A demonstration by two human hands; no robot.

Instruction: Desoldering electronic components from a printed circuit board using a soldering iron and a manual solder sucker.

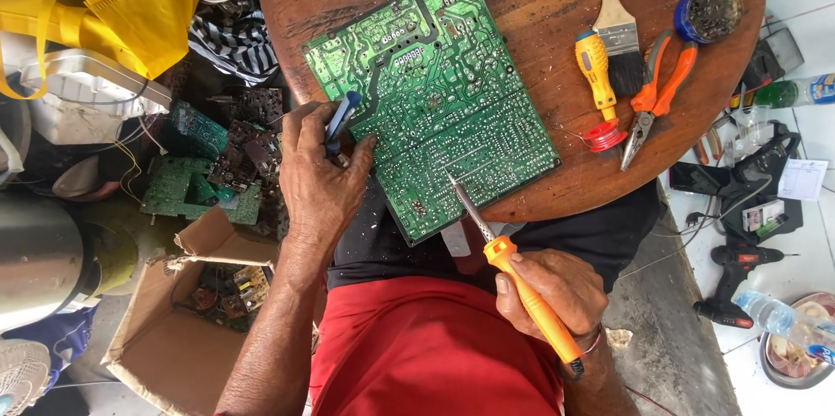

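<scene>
The green circuit board lies solder side up on the round wooden table, turned askew: its long axis runs from the upper left corner by the table's edge down to the lower right, and its near corner juts past the rim over the person's lap. It sits just ahead of both hands, the left one touching it, the right one reaching it only through a tool.

The left hand rests against the board's left edge, fingers curled around a small blue tool that points up along that edge; whether it is pinched tight or merely cradled I cannot tell. The right hand is wrapped closed around the orange handle of a soldering iron. The iron slants from lower right to upper left, and its metal tip meets the board near the lower middle.

Further along the table, well apart from the board, lie a yellow screwdriver, a paintbrush, orange-handled pliers, a red spool of solder and a small round tin. Down on the floor to the left stands a cardboard box beside more loose green boards.
</scene>
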